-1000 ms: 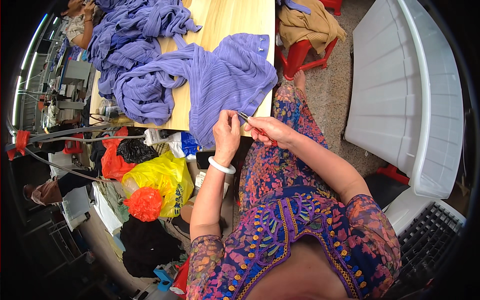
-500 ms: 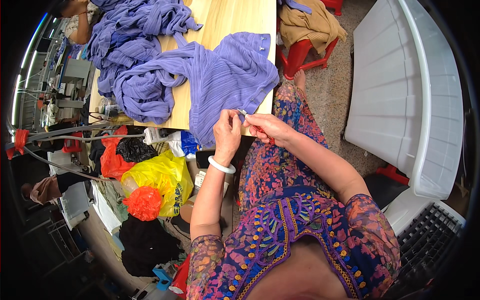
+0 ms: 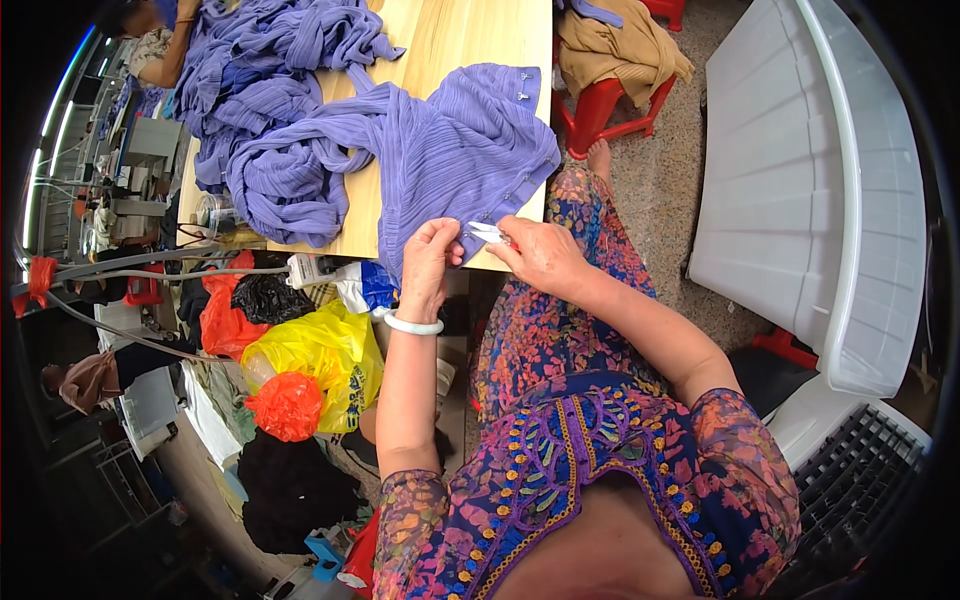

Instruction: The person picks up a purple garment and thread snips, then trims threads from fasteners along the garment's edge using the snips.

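Note:
A purple pleated garment (image 3: 450, 150) is spread over the near right corner of the wooden table, with small metallic fasteners (image 3: 523, 90) along its right edge. At its lower corner, my left hand (image 3: 430, 258) pinches the cloth between thumb and fingers. My right hand (image 3: 548, 255) is closed around small scissors (image 3: 488, 232). Their silver blades are parted and point left at the garment's edge, close to my left fingertips. Most of the handle is hidden in my palm.
More purple garments (image 3: 270, 100) are heaped on the table (image 3: 430, 28). A red stool (image 3: 600, 125) with tan cloth stands beyond my leg. A large pale plastic bin (image 3: 780, 190) rises at the right. Yellow (image 3: 325, 355) and red bags lie below the table's left side.
The scissors' blades have opened and now point more to the left. My right hand has turned over them, and my left hand has shifted slightly left and down along the cloth.

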`<action>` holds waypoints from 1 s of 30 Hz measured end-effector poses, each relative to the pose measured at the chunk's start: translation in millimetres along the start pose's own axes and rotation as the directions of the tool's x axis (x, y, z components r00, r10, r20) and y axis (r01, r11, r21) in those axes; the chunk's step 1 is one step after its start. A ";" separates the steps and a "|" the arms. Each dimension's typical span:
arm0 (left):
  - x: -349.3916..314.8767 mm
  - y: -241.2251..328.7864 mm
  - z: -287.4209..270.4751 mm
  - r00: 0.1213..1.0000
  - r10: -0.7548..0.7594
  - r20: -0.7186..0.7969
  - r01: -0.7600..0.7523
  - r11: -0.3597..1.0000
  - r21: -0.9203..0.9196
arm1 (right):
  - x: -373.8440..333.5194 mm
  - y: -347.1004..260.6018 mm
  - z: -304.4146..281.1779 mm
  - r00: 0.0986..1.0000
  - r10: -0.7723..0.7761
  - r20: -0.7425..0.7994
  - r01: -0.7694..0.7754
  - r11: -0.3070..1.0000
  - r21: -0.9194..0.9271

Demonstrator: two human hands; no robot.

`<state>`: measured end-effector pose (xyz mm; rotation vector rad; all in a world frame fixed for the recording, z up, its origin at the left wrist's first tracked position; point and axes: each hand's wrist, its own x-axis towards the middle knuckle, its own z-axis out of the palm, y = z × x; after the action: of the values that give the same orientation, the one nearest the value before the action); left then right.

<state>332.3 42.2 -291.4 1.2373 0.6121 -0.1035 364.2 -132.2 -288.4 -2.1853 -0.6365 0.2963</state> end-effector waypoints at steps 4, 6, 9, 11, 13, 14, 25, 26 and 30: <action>-0.3 1.2 -1.0 1.000 -0.018 0.016 0.019 0.999 -0.034 | 2.5 -3.8 1.1 0.997 -0.078 -0.016 0.076 0.991 -0.106; -0.1 1.4 -1.3 0.999 -0.036 0.033 0.038 0.998 -0.047 | 3.9 -5.6 1.8 0.997 -0.079 0.011 0.079 0.989 -0.125; -1.6 3.0 -1.3 0.998 -0.048 0.040 0.049 0.998 -0.039 | 5.5 -6.6 4.1 0.998 -0.064 0.015 0.066 0.985 -0.157; -1.2 2.5 -2.7 0.998 -0.051 0.047 0.053 0.998 -0.039 | 5.4 -5.6 6.8 0.996 -0.088 0.005 0.087 0.982 -0.164; -1.2 2.9 -2.9 0.997 -0.054 0.056 0.057 0.998 -0.040 | 5.9 -5.4 7.6 0.996 -0.089 0.008 0.089 0.979 -0.185; -1.8 3.5 -2.8 0.997 -0.057 0.059 0.060 0.997 -0.050 | 6.1 -5.3 7.8 0.996 -0.090 0.010 0.090 0.975 -0.205; -4.4 8.0 0.7 0.828 0.507 -0.240 -0.443 0.853 0.276 | -8.6 39.7 -18.4 0.966 0.232 -0.117 -0.175 0.915 0.364; 0.5 9.9 6.8 0.820 0.532 -0.212 -0.461 0.832 0.307 | -8.9 52.5 -15.6 0.955 0.273 -0.115 -0.196 0.872 0.448; 12.3 11.6 43.9 0.812 0.574 0.102 -0.527 0.648 0.549 | -11.0 59.1 -17.5 0.948 0.300 -0.108 -0.187 0.797 0.575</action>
<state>363.8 9.5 -279.1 1.9704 0.2383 0.3141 382.4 -181.2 -323.0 -1.6879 -0.1189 0.3485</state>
